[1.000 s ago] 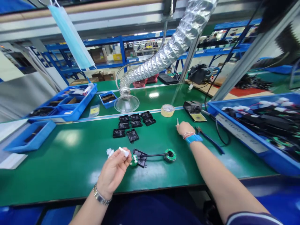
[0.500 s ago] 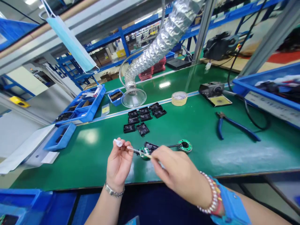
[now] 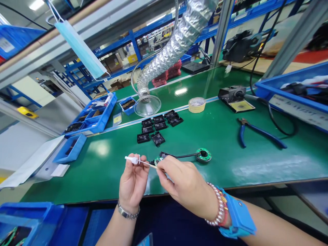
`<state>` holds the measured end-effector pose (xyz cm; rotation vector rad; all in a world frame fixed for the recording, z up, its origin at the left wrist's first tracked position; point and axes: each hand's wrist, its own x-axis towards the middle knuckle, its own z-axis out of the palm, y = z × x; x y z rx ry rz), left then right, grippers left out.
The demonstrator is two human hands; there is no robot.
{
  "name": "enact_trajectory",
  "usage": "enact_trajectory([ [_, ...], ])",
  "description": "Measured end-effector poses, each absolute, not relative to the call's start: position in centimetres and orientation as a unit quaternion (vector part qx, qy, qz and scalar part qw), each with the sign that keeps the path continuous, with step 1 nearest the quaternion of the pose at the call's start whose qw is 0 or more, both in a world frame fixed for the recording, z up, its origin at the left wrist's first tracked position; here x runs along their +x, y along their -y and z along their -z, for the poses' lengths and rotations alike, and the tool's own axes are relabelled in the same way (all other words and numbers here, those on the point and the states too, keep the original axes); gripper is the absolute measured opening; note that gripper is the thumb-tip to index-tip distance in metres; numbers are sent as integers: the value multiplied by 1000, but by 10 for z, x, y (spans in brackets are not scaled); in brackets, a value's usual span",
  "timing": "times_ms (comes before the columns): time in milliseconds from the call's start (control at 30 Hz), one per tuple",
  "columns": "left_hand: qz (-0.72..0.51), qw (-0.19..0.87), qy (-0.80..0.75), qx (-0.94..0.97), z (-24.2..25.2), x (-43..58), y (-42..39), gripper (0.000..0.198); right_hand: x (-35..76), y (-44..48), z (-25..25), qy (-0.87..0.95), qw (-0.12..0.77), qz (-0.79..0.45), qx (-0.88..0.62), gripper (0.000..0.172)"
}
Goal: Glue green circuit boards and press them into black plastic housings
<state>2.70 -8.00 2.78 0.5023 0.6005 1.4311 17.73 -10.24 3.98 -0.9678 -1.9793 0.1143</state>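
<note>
My left hand is closed on a small white tube with a pointed nozzle, held above the green bench. My right hand pinches a thin stick whose tip meets the tube's end. Just behind my hands lies a small green circuit board with a black housing, joined by a black cable to a round green board. A group of several black plastic housings lies further back on the bench.
Blue-handled pliers lie to the right, near a soldering stand and a tape roll. A silver extraction hose with a clear funnel hangs over the back. Blue part bins stand left, a large blue tray right.
My right hand came back from the far bench holding the stick and met the tube in my left hand. The view swung left and down.
</note>
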Motion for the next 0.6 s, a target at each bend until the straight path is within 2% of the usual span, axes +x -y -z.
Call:
enact_trajectory([
  [167, -637, 662, -308, 247, -25, 31, 83, 10, 177, 103, -36, 794, 457, -66, -396, 20],
  [367, -631, 673, -292, 251, -27, 34, 85, 21, 179, 99, -34, 789, 481, -107, -368, 18],
  [600, -623, 663, -309, 278, -28, 36, 87, 23, 181, 96, -37, 771, 512, -147, -349, 15],
])
